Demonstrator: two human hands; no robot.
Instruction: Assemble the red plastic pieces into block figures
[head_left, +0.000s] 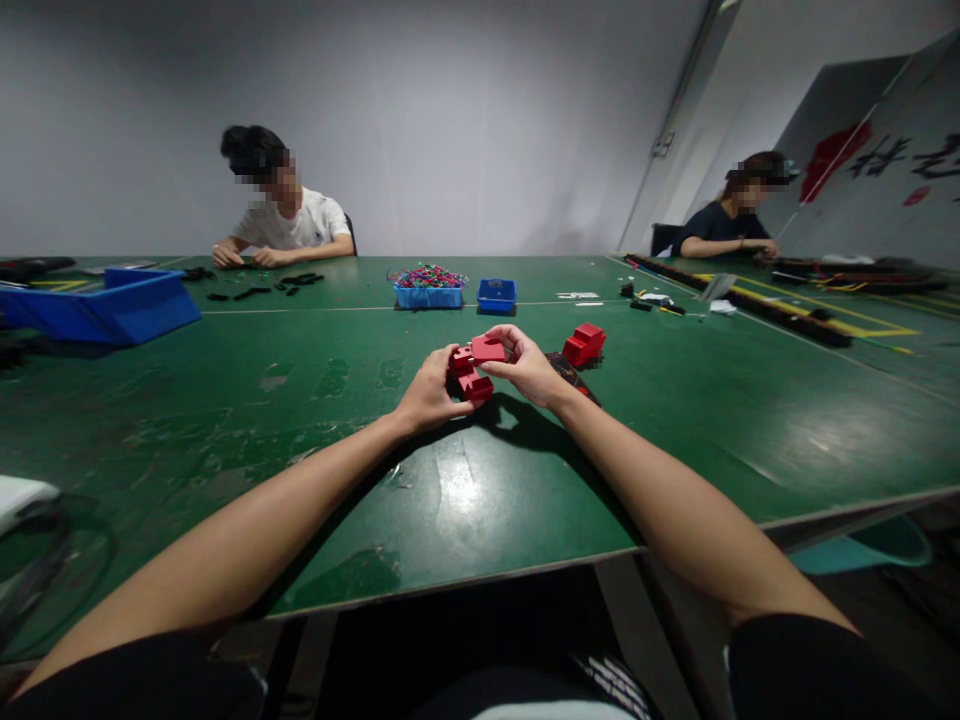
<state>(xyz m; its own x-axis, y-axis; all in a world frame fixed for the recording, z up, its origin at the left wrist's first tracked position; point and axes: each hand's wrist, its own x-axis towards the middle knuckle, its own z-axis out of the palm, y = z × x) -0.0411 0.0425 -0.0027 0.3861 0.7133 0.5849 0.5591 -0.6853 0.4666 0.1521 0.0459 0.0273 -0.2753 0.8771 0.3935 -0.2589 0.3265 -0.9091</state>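
Observation:
Both my hands meet over the middle of the green table (315, 400), holding a cluster of red plastic parts (472, 368). My left hand (429, 392) grips the lower red pieces from the left. My right hand (526, 366) pinches a flat red piece on top with thumb and fingers. Just right of my right hand another red block (584, 344) rests on the table beside a dark flat object (571, 374).
A large blue bin (112, 305) sits far left. A blue tray of colourful small parts (429, 286) and a small blue box (496, 294) stand behind my hands. Two seated people work at the far side, with black parts (262, 288) near one.

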